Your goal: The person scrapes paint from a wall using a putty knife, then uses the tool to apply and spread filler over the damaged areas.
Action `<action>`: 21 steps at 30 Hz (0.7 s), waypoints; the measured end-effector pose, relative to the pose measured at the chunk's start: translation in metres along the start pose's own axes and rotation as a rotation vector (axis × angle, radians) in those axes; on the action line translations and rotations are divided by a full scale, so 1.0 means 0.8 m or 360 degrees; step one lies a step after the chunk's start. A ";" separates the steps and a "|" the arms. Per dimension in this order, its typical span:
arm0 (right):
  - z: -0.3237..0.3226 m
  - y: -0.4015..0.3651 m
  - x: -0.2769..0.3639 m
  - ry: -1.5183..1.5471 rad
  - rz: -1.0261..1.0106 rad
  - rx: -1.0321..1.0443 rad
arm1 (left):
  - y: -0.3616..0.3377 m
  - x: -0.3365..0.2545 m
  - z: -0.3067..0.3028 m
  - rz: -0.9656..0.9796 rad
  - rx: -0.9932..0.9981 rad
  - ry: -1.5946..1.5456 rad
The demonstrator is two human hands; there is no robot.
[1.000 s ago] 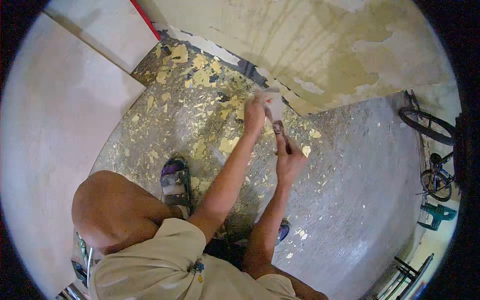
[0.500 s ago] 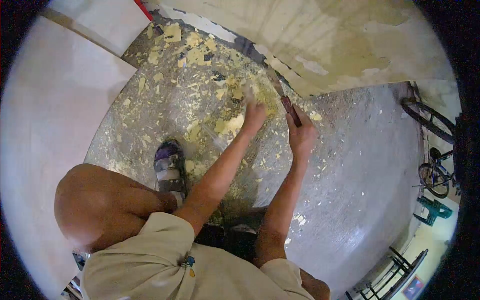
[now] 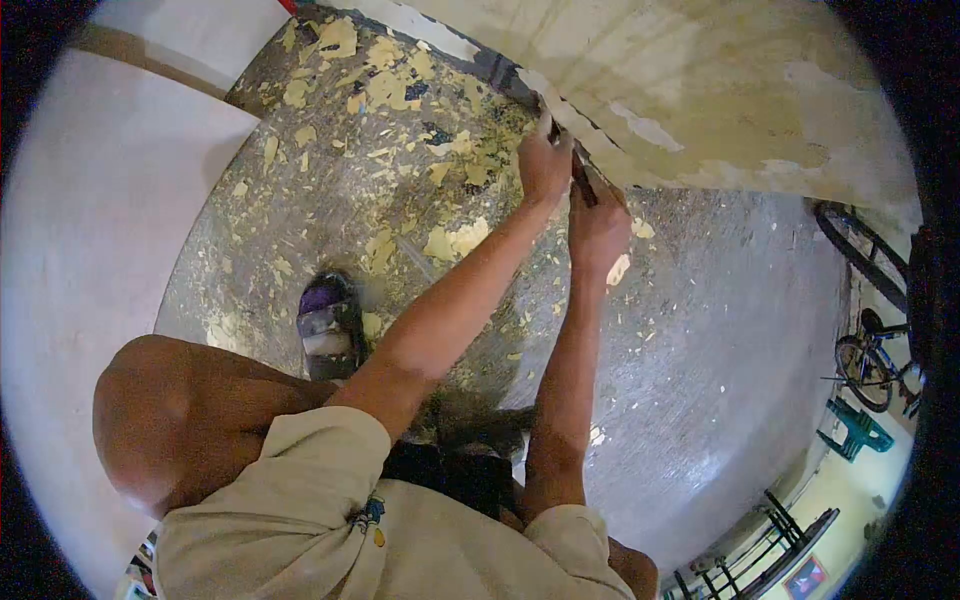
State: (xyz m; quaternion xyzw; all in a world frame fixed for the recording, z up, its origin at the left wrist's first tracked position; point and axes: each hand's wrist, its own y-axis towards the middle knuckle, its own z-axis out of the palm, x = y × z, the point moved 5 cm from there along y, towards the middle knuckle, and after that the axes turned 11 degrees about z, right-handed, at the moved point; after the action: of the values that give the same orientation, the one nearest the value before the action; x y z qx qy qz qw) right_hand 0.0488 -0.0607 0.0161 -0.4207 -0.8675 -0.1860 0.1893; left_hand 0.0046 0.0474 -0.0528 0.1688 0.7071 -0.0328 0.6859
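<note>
My right hand (image 3: 600,232) is closed round the dark handle of a scraper (image 3: 585,187), low against the wall (image 3: 740,110) with peeling yellowish paint. Just to its left, my left hand (image 3: 546,168) reaches to the wall's bottom edge, near the scraper's blade. Its fingers point at the wall and are partly hidden, so what they hold, if anything, cannot be made out. Yellow paint flakes (image 3: 395,85) lie scattered over the grey floor (image 3: 700,300) below and left of my hands.
A pale board (image 3: 110,230) is at the left. My sandalled foot (image 3: 330,325) rests on the floor among flakes. At the right are a bicycle (image 3: 868,360), a large tyre (image 3: 855,245), a green plastic chair (image 3: 855,428) and a dark metal rack (image 3: 780,550).
My left hand has moved up and right from above the flakes to the wall's bottom edge. My right hand and the scraper have shifted slightly up, closer to the wall.
</note>
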 end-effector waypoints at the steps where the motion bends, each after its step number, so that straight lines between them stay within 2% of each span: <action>1: 0.001 0.000 0.007 -0.0122 -0.0028 -0.0041 | 0.006 -0.002 -0.004 -0.0127 0.0000 -0.0040; 3: 0.004 -0.004 0.017 -0.0077 -0.0011 -0.0092 | 0.012 -0.012 -0.007 -0.0062 -0.0031 -0.0095; 5: -0.008 -0.007 0.036 -0.0198 0.0261 -0.0120 | 0.015 -0.005 -0.009 -0.0040 -0.0161 -0.0292; 6: -0.010 -0.003 0.038 -0.0208 0.0283 -0.0104 | 0.014 0.001 -0.009 -0.0064 -0.0146 -0.0283; 8: -0.017 0.006 0.049 -0.0237 0.0154 -0.0109 | 0.015 0.008 -0.005 -0.0243 -0.0131 -0.0594; 11: -0.036 0.011 0.064 -0.0186 0.0178 -0.0093 | 0.023 -0.002 -0.008 -0.0186 -0.0149 -0.0621; 12: -0.035 0.013 0.071 -0.0311 0.0220 -0.0103 | 0.026 -0.013 -0.009 -0.0358 -0.0149 -0.0819; 13: -0.025 0.015 0.077 -0.0319 0.0237 -0.0103 | 0.029 -0.002 -0.015 -0.0370 -0.0134 -0.0820; 15: 0.000 0.019 0.086 -0.0500 0.0172 0.0084 | 0.037 0.014 -0.025 -0.0615 0.0033 -0.0699; 16: -0.007 0.018 0.088 -0.0399 0.0169 -0.0070 | 0.037 0.004 -0.030 -0.0457 -0.0083 -0.0808; 19: -0.022 0.014 0.087 -0.0294 0.0301 -0.0065 | 0.042 0.004 -0.026 -0.0382 -0.0121 -0.0644; 21: -0.004 0.013 0.084 -0.0378 0.0320 -0.0046 | 0.035 0.015 -0.037 -0.0408 -0.0065 -0.0593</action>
State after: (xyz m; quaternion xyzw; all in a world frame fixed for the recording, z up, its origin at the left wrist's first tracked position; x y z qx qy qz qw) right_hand 0.0189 -0.0118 0.0535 -0.5271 -0.8346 -0.1276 0.0969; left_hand -0.0157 0.0846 -0.0578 0.0547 0.5843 -0.1359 0.7982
